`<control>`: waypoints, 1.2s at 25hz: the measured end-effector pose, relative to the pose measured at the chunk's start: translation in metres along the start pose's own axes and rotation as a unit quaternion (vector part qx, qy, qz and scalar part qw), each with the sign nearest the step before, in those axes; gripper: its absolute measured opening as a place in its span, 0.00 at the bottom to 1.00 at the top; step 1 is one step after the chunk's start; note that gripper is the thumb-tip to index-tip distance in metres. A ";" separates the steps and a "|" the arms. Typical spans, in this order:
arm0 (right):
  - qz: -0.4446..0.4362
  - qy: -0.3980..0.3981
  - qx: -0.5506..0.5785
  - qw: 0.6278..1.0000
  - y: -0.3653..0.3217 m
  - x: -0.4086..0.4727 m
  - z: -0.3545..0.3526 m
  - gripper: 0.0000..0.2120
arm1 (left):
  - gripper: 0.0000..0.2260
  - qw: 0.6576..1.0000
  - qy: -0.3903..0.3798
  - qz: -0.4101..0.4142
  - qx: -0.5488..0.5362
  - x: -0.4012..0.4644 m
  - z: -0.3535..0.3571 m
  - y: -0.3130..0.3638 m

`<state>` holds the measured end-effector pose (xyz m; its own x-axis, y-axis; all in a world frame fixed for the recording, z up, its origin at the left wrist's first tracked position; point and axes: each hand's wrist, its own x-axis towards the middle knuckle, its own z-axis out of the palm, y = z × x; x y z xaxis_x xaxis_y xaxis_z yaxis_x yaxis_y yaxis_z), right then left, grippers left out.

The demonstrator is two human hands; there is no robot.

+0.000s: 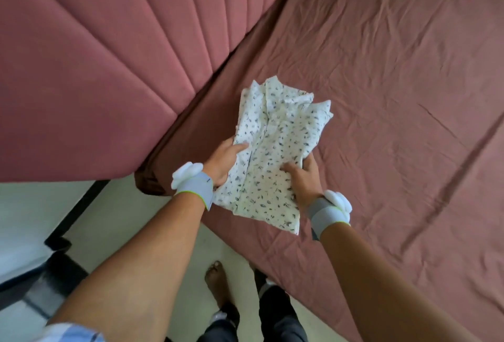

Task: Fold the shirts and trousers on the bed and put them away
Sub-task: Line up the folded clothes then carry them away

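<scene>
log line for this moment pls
stage: carrying folded shirt | left hand: grips floral shirt left edge | right hand: grips right edge | shirt: folded, over bed corner | trousers: none visible

The fingers of the left hand [225, 160] go under the folded shirt [275, 156], so only the thumb and the back of the hand show. The right hand [302, 178] likewise hides most of its fingers beneath the shirt's edge. Whether the shirt's far end touches the bed sheet [395, 82] cannot be told. The headboard [109, 55] beyond the shirt is cut off by the top and left edges. Below the shirt, a bare foot [216, 283] is blurred, and the trouser legs [275, 311] run off the bottom edge.
</scene>
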<state>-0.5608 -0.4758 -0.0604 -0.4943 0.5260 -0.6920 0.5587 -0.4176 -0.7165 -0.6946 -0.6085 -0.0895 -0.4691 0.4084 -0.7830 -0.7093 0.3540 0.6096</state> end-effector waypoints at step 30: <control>-0.330 -0.731 -0.199 0.563 -0.091 -0.708 0.407 0.25 | 0.22 0.637 0.697 0.286 -0.162 -0.836 -0.287 -0.087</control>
<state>-0.5331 -1.1114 0.4590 -0.5392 -0.8245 0.1718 -0.1061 -0.1358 -0.9850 -0.3912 -1.2222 0.4765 -0.5505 -0.8319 0.0699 -0.1775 0.1985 0.9639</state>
